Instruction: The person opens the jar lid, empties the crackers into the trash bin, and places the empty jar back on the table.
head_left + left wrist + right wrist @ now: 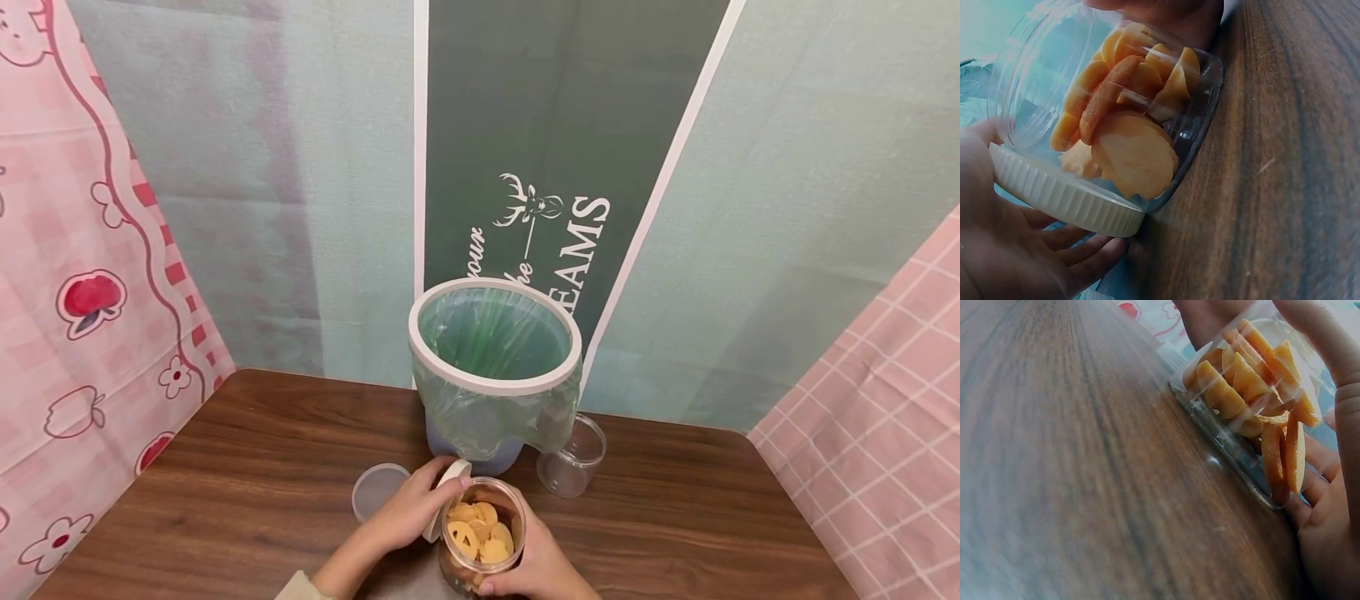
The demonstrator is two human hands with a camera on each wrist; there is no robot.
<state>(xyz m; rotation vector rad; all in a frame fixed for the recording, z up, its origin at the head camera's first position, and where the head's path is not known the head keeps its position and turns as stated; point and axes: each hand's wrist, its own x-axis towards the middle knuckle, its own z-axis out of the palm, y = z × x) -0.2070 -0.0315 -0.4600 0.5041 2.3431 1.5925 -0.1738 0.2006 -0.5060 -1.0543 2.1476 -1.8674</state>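
Two hands close together at the near middle of the wooden table (675,517): right hand (542,554) curled round a clear jar (507,502), left hand (408,507) gripping a white ribbed lid (1066,192) between thumb and fingers. Jar just to the near side of the lined bin (495,387), mouth uppermost and uncovered, biscuits (480,533) inside. Most telling relation: lid on edge along the jar's left flank, off the mouth, left hand nearer; jar's long axis rising from the wood, exact tilt hard to judge. Right of the bin, a clear tub (567,477); near left of it, a flat translucent disc (378,493), partly behind the left hand. Only from the head, a look down through the mouth; from the left wrist, the lid's ribs; from the right wrist, the jar's base close to the wood, contact impossible to confirm.
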